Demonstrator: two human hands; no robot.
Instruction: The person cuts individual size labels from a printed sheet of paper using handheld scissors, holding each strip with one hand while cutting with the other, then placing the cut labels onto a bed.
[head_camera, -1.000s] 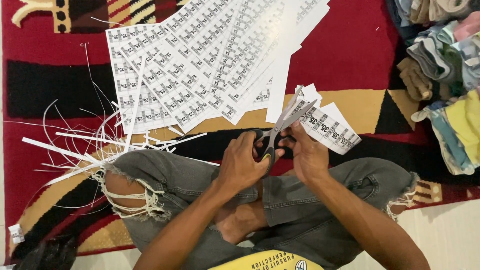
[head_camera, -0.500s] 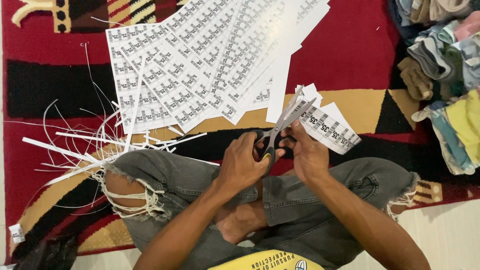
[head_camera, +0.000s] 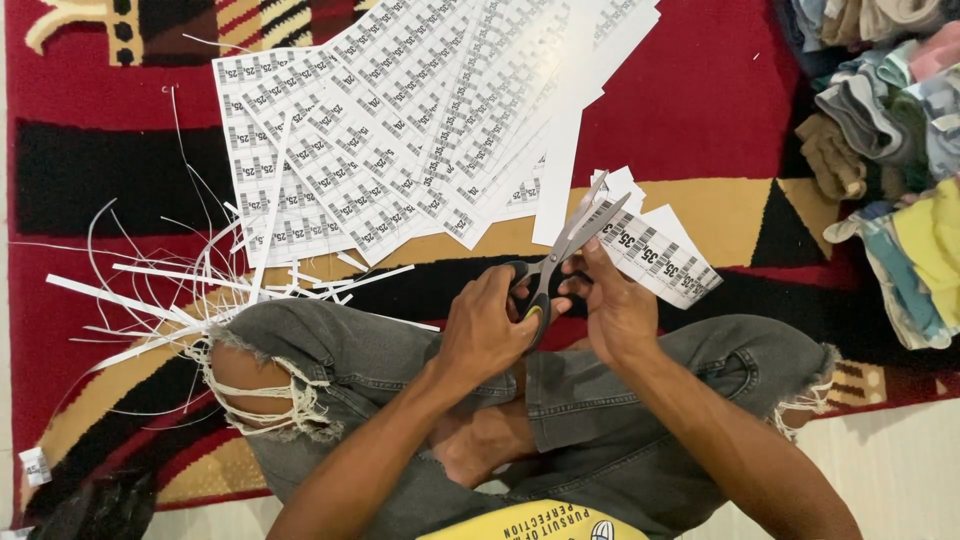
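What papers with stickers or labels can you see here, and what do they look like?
Label sheets: fanned on the red carpet, white with grids of small black-printed rectangles.
Label strip: in the right hand, white with black marks, between scissors held by the left hand.
Small tag: lower left, white.
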